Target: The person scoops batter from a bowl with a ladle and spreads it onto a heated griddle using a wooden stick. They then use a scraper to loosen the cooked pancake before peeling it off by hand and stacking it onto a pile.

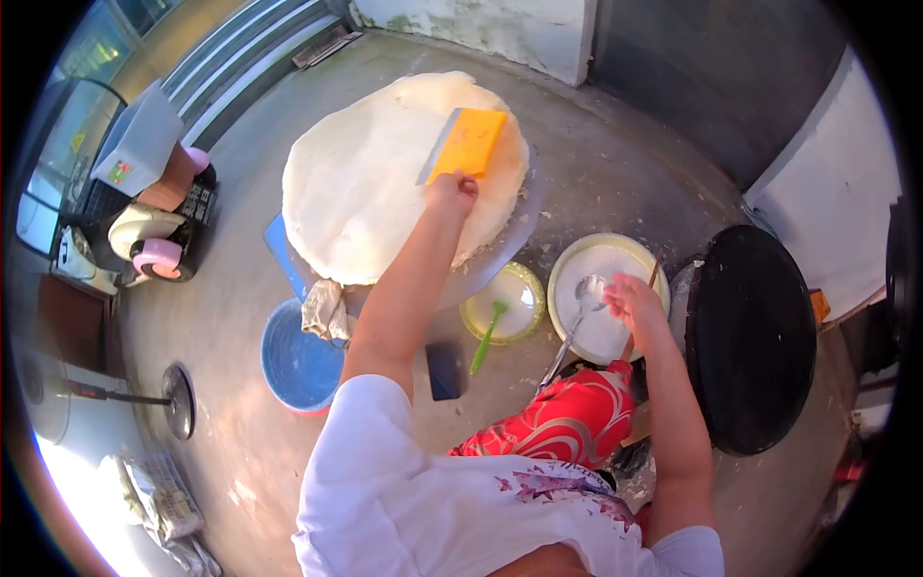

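Observation:
My left hand (450,195) is closed on an orange scraper (469,142) with a grey straight blade. It is over the right part of a large, pale, round sheet of dough (375,183). That sheet covers most of a round board (510,236), whose rim shows at the lower right. My right hand (633,300), fingers apart and loosely bent, hovers by the edge of a cream basin (615,242) holding white powder or batter. A metal ladle (589,291) lies in the basin, just left of those fingers. A thin brown stick (656,274) passes behind the hand.
A yellow-green bowl (520,300) with a green brush (486,337) stands left of the basin. Nearby are a dark phone (443,371), blue basin (303,356) and crumpled cloth (326,311). A large black round pan (755,337) stands at right; a scooter (159,231) at left.

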The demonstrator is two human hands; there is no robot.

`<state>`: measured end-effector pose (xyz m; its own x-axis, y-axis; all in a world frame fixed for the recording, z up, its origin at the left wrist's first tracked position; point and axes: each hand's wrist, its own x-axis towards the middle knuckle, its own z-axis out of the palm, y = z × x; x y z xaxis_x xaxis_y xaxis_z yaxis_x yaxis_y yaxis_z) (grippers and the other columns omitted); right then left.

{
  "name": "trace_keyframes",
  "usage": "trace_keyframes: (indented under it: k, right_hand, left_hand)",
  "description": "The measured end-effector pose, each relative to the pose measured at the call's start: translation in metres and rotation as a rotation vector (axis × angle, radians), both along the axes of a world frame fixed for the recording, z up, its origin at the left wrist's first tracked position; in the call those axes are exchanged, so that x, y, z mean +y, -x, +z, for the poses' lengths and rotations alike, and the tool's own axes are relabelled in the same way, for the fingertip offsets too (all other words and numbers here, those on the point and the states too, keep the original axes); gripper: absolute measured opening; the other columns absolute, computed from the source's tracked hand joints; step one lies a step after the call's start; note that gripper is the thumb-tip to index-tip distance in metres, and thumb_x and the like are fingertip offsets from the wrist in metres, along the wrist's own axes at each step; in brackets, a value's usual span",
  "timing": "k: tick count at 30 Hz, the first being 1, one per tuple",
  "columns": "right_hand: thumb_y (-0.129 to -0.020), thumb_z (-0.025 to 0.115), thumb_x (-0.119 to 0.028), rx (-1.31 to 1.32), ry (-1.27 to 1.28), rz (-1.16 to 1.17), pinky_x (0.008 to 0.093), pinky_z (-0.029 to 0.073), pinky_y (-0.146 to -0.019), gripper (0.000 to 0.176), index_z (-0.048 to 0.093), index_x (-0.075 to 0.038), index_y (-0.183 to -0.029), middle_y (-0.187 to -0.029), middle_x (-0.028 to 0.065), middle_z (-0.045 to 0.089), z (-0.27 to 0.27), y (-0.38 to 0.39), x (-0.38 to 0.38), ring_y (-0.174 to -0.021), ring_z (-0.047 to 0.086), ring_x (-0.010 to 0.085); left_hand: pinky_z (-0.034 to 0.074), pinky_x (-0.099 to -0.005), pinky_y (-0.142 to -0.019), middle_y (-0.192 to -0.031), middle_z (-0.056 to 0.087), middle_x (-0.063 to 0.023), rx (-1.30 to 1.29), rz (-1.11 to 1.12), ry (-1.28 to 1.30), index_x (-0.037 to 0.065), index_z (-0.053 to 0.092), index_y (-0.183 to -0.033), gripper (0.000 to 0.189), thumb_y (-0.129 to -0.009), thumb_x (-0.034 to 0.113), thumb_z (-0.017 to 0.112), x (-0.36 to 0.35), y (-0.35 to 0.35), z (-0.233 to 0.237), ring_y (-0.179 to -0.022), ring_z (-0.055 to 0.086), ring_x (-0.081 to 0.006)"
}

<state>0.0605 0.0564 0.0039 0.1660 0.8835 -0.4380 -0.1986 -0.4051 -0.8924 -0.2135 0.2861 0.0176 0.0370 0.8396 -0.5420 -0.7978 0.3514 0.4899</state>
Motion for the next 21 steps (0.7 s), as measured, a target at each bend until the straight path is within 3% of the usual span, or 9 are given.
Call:
trace_keyframes:
  k: [3, 6, 9, 11, 13, 15, 18, 20, 21]
  right_hand:
    - [-0.083, 0.056, -0.025, -0.122, 0.113, -0.108, 0.0235, 0.043, -0.063, 0.032, 0.053, -0.003, -0.106, -0.086, 0.0045, 0.06, -0.045, -0.034, -0.04, -0.073, 0.056, 0.0112]
    - [-0.083, 0.055, -0.024, -0.214, 0.21, -0.095, 0.0226, 0.044, -0.061, 0.028, 0.053, -0.008, -0.106, -0.083, 0.0013, 0.059, -0.112, -0.071, -0.081, -0.07, 0.055, 0.0083]
    - [-0.076, 0.063, -0.027, -0.338, 0.29, -0.084, 0.0254, 0.046, -0.063, 0.037, 0.053, -0.006, -0.105, -0.085, 0.0025, 0.058, -0.194, -0.09, -0.115, -0.071, 0.055, 0.0108]
    - [-0.066, 0.071, -0.029, -0.732, 0.4, -0.178, 0.0326, 0.047, -0.068, 0.062, 0.045, -0.004, -0.117, -0.098, 0.0085, 0.055, -0.236, -0.091, -0.132, -0.079, 0.054, 0.0169]
    - [-0.06, 0.075, -0.03, -0.703, 0.528, -0.299, 0.041, 0.045, -0.073, 0.087, 0.03, -0.006, -0.131, -0.11, 0.0144, 0.048, -0.252, -0.069, -0.136, -0.086, 0.052, 0.0221]
    - [-0.061, 0.075, -0.029, -0.273, 0.768, -0.369, 0.0448, 0.045, -0.072, 0.1, 0.013, -0.012, -0.138, -0.118, 0.0174, 0.041, -0.249, -0.05, -0.131, -0.091, 0.05, 0.0237]
    - [-0.067, 0.071, -0.029, -0.093, 0.626, -0.521, 0.0427, 0.046, -0.062, 0.073, 0.034, -0.011, -0.128, -0.104, 0.0151, 0.052, -0.242, -0.035, -0.131, -0.08, 0.054, 0.0241]
    - [-0.078, 0.06, -0.022, 0.137, 0.535, -0.25, 0.0372, 0.045, -0.054, 0.034, 0.051, -0.008, -0.107, -0.079, 0.0096, 0.059, -0.214, -0.04, -0.126, -0.063, 0.055, 0.0221]
    - [-0.078, 0.06, -0.022, 0.139, 0.535, -0.29, 0.0372, 0.045, -0.054, 0.034, 0.051, -0.008, -0.107, -0.079, 0.0096, 0.059, -0.198, -0.039, -0.123, -0.063, 0.055, 0.0221]
  left_hand:
    - [0.04, -0.0231, -0.046, -0.086, 0.048, -0.0111, -0.056, 0.007, 0.017, 0.006, 0.039, -0.105, 0.018, -0.088, 0.002, 0.037, 0.013, -0.007, -0.015, -0.057, 0.045, -0.0164]
    - [0.046, -0.0276, -0.068, -0.101, 0.046, -0.0174, -0.169, 0.102, 0.064, -0.002, 0.034, -0.114, 0.025, -0.091, 0.006, 0.035, -0.003, -0.013, -0.012, -0.079, 0.05, -0.0222]
    - [0.045, -0.0305, -0.074, -0.105, 0.045, -0.0179, -0.208, 0.029, -0.085, -0.005, 0.034, -0.114, 0.029, -0.089, 0.008, 0.04, -0.038, -0.007, -0.005, -0.088, 0.051, -0.0268]
    - [0.044, -0.0316, -0.075, -0.111, 0.046, -0.0177, 0.048, 0.059, -0.143, -0.004, 0.036, -0.117, 0.034, -0.087, 0.008, 0.044, -0.083, -0.013, 0.013, -0.091, 0.052, -0.026]
    - [0.044, -0.0308, -0.074, -0.111, 0.05, -0.0148, 0.256, -0.053, -0.298, -0.003, 0.041, -0.117, 0.036, -0.084, 0.008, 0.049, -0.126, -0.019, 0.007, -0.088, 0.054, -0.0218]
    - [0.045, -0.029, -0.071, -0.107, 0.053, -0.0114, 0.447, -0.246, -0.332, -0.002, 0.045, -0.114, 0.035, -0.082, 0.01, 0.051, -0.159, -0.021, -0.011, -0.088, 0.054, -0.0204]
    - [0.044, -0.0274, -0.07, -0.105, 0.054, -0.0108, 0.54, -0.42, -0.201, -0.003, 0.046, -0.113, 0.035, -0.081, 0.008, 0.052, -0.2, -0.024, -0.035, -0.082, 0.056, -0.0166]
    - [0.044, -0.0258, -0.069, -0.105, 0.055, -0.0108, 0.549, -0.501, -0.162, -0.003, 0.047, -0.113, 0.035, -0.08, 0.006, 0.052, -0.215, -0.022, -0.052, -0.081, 0.056, -0.0149]
    - [0.044, -0.0246, -0.067, -0.104, 0.056, -0.011, 0.582, -0.523, -0.116, -0.003, 0.047, -0.112, 0.034, -0.08, 0.006, 0.053, -0.221, -0.019, -0.062, -0.08, 0.057, -0.0147]
